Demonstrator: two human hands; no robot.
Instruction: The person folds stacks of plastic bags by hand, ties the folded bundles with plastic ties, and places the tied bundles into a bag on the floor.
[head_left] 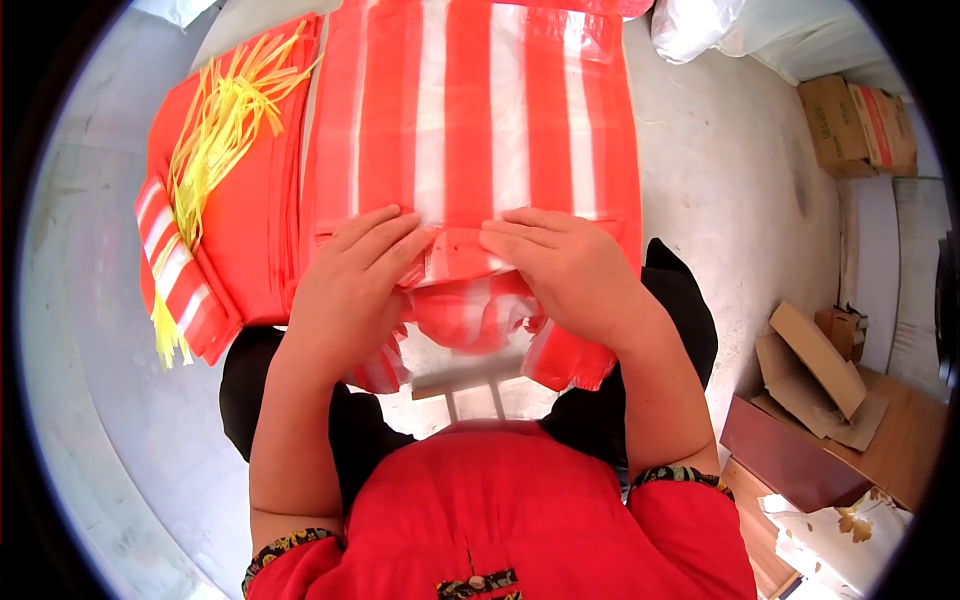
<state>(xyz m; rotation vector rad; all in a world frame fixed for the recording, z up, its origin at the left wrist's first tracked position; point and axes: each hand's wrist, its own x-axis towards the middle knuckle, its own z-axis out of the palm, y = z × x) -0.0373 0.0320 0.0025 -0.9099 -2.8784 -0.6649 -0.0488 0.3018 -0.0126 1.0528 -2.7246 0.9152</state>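
A red-and-white striped plastic bag (470,110) lies spread out in front of me, on what looks like a stack. My left hand (365,260) rests on its near left part, fingers stretched out and lying flat. On the near right part lies my right hand (565,262), its fingers extended too. Between the hands, the plastic is folded across, and crumpled bag ends (475,312) hang over the near edge toward my lap. Part of the plastic under both palms is hidden.
To the left are folded red bags (250,250) with yellow plastic strips (225,120) on top. A striped bundle (180,265) leans there. Cardboard boxes (855,125) stand at the far right, and an opened carton (815,385) sits on a brown cabinet (790,455).
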